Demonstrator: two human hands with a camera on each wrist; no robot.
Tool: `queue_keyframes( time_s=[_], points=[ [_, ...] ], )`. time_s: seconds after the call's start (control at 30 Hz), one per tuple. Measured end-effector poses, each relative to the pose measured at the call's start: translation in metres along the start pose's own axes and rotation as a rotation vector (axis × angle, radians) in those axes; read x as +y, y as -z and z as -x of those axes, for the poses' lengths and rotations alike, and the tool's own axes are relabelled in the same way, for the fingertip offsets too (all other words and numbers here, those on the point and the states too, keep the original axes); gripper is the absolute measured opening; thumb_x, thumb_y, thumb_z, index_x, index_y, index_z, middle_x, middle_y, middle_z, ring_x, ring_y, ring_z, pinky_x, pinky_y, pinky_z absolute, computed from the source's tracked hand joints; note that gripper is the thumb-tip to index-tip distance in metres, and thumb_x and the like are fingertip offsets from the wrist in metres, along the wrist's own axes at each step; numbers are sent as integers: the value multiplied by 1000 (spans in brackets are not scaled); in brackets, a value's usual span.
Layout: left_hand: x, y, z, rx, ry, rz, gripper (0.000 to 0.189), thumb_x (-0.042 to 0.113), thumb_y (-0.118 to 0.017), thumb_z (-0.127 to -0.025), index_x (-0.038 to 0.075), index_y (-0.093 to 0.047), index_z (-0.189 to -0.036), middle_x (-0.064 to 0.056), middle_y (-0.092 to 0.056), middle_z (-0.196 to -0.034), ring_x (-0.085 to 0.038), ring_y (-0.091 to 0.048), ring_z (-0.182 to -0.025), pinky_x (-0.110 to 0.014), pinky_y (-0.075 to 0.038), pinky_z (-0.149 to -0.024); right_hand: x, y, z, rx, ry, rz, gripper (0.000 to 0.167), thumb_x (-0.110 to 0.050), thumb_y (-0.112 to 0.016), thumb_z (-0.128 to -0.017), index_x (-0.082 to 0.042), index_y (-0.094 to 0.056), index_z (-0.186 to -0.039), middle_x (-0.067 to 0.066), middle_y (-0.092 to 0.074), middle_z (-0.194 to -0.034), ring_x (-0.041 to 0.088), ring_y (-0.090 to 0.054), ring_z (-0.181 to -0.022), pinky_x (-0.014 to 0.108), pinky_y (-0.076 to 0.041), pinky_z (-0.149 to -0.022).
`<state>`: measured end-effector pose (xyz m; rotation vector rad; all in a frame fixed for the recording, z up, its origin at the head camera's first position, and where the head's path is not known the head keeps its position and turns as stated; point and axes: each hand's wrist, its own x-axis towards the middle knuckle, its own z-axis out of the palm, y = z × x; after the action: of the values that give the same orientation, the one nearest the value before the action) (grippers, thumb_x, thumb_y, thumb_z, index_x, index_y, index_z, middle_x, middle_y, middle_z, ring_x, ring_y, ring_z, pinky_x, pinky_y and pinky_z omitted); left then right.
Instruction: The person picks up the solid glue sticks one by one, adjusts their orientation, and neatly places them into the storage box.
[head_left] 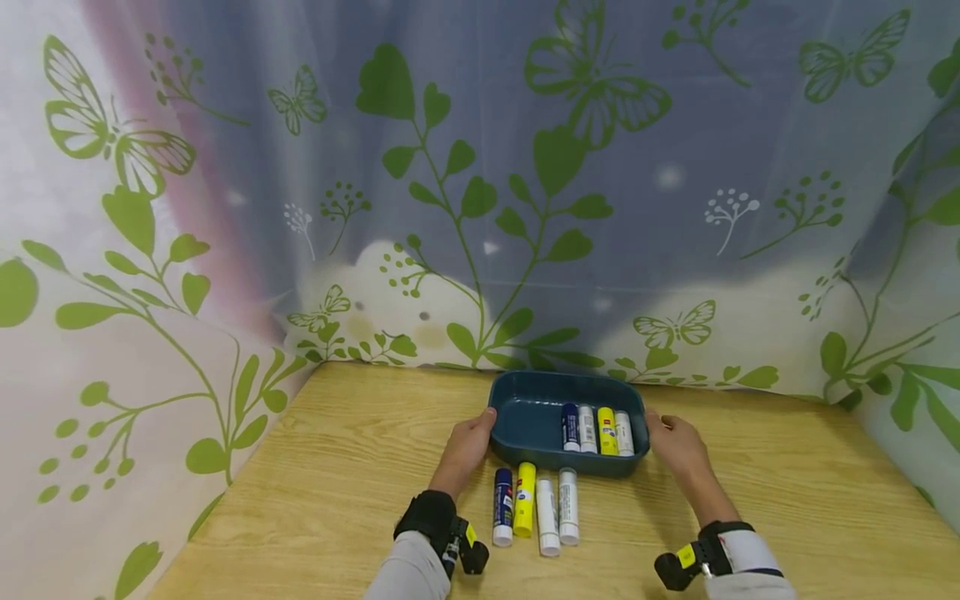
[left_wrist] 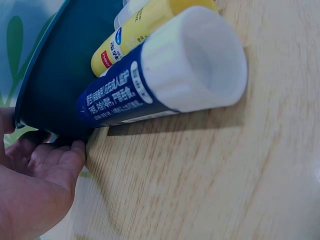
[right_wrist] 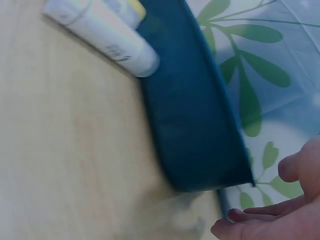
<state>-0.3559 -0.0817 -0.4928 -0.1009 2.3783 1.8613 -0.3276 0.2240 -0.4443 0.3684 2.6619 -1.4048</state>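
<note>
A leaf-printed curtain (head_left: pixel 667 233) backs the wood-grain table (head_left: pixel 352 467); the left hand (head_left: pixel 470 443) clamps its fingers on the blue tray (head_left: pixel 527 421); the right hand (head_left: pixel 681 448) has thumb and fingers apart.

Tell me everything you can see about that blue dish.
The blue dish is dark teal, a rounded rectangle with raised walls and a smooth, glossy look, perhaps plastic or ceramic. It's open side up, toward the back of the wooden table. Four glue sticks rest side by side in its right half. The left hand grips its left end; the right hand is at the other, contact unclear.
</note>
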Motion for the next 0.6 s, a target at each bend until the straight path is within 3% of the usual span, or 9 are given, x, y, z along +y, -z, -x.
queue_keyframes(
  time_s=[0.23,0.6],
  points=[
    [0,0,0,-3,3,7,64,49,-40,-107,2,-48,-150,-18,-46,-156,-39,-39,-147,-55,-34,-119,11,-20,6,17,-8,-5,85,-56,-17,-107,14,-25,-153,39,-27,-155,56,-26,-144,62,-27,-119],
    [1,0,0,-11,19,27,64,49,-40,-108,1,-47,-151,-18,-44,-157,-39,-37,-148,-56,-33,-120,12,-33,9,45,-36,-47,78,-53,-19,-108,6,-25,-157,34,-27,-159,52,-25,-147,62,-28,-119]
  ],
)
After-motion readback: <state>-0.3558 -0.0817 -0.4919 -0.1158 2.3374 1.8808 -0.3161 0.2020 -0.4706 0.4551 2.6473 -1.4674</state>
